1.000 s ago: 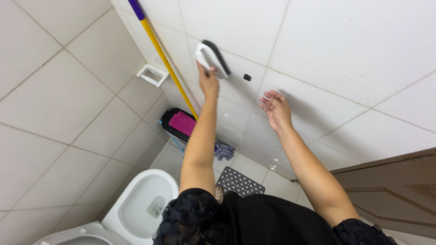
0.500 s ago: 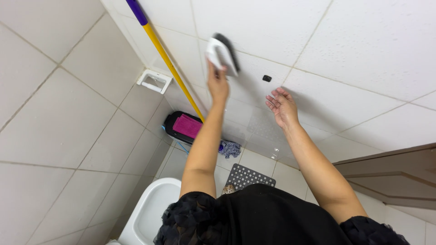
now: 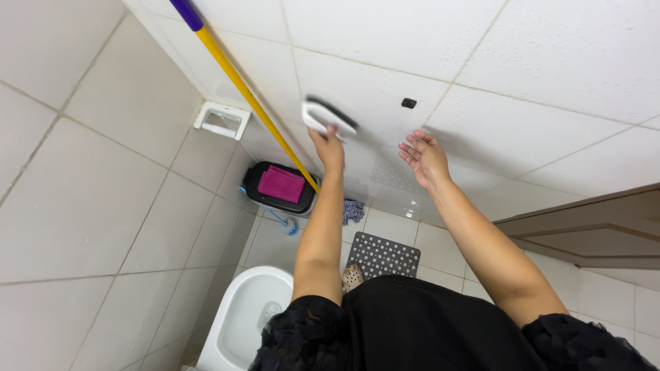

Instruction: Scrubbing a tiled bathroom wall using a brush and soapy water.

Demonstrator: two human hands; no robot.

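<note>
L hand (image 3: 328, 146) grip clamped on white scrub brush (image 3: 328, 117), black bristles; R hand (image 3: 424, 156) grip apart.

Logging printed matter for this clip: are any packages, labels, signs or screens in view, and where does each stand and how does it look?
None: no package, label, sign or screen shows.
Nearest candidate: small black square fitting on the white wall tile, right of the scrub brush; no marking can be made out on it.
</note>
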